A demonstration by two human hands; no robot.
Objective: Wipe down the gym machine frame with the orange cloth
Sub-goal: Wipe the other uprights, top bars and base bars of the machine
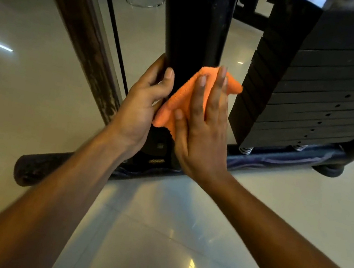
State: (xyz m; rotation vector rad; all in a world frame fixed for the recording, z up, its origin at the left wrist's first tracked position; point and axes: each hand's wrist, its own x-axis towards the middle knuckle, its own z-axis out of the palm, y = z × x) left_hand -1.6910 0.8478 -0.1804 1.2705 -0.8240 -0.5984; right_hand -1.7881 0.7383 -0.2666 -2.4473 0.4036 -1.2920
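Hands [175, 112] (cloth [178, 101]) low on post [196, 19]

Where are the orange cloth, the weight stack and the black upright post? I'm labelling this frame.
orange cloth [181, 98]: head view, its bare middle.
weight stack [335, 90]: head view, plate fronts.
black upright post [197, 19]: head view, its front face.

- The place was a gym, or a home workout room.
- A black weight stack [335, 90] of flat plates with selector holes stood on the right.
- A thick black upright post [197, 14] rose from a floor-level base bar [46, 170].
- A thin black cable [115, 33] ran beside it.
- The floor was glossy pale tile [153, 236] reflecting lights.
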